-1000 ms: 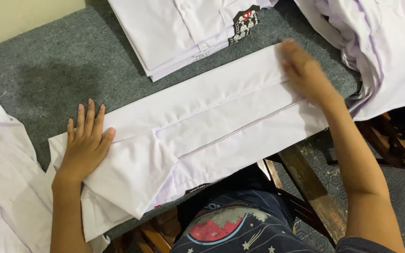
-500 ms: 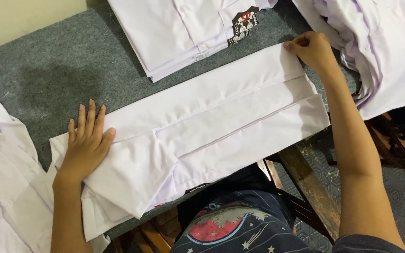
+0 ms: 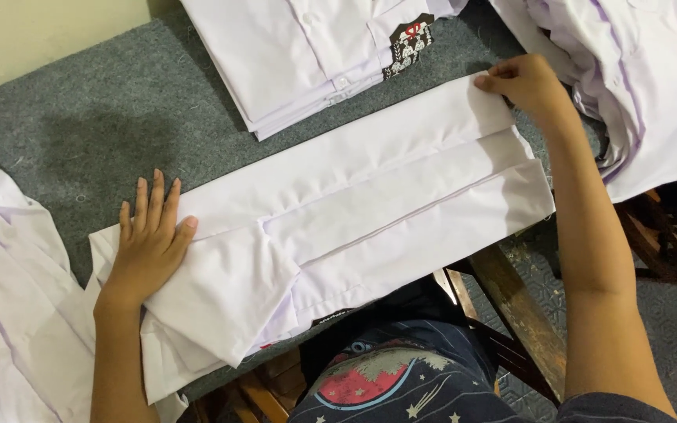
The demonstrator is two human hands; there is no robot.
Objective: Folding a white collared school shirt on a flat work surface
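A person is folding a white shirt (image 3: 338, 227) on a grey table (image 3: 111, 125), seen from a head-worn camera looking down. The shirt is lying in a long narrow strip, running from the near left edge of the table up toward the far right, its sides already turned in. The left hand (image 3: 150, 247) is lying flat on the left end, fingers straight and slightly spread, pinning the cloth where a sleeve is doubling over. The right hand (image 3: 528, 82) is pinching the far right corner of the strip between thumb and fingertips, the other fingers curled in.

Judging from this, the step in hand is taking hold of the right end for a fold across the length. Doing it well is likely calling for a steady flat left palm so the layers are not sliding, an even pull on the corner so the long creases are staying straight, and care that the near edge, which is hanging over the table, is not dragging the strip askew.

A stack (image 3: 307, 55) of folded white shirts is sitting just beyond, and loose shirts are lying in heaps at left (image 3: 9, 298) and right (image 3: 636, 86).
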